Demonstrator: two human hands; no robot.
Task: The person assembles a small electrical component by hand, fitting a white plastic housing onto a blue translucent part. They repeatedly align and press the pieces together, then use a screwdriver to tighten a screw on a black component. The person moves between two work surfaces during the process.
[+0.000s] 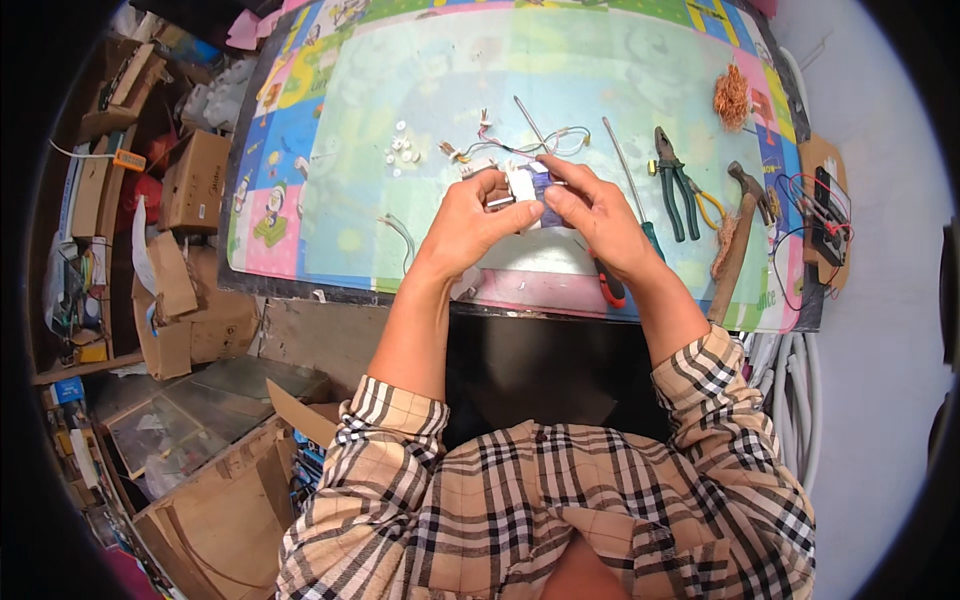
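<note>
Above the table's near middle, a small white and blue-purple part (541,184) is held between my two hands; its exact kind I cannot make out. My left hand (472,215) grips its white side with thumb and fingers. On the blue side my right hand (597,208) closes with thumb and forefinger. Thin wires (570,138) with small connectors (452,152) lie just beyond it. A screwdriver (531,122) points away behind the part. The red and black handle of another tool (610,287) shows partly under my right wrist.
Right of my hands lie a long screwdriver (622,160), green-handled pliers (677,190), a yellow-handled tool (711,207) and a hammer (738,228). A copper wire bundle (732,98) sits farther back. Small white pieces (402,150) lie left. A black box with leads (829,215) is by the right edge.
</note>
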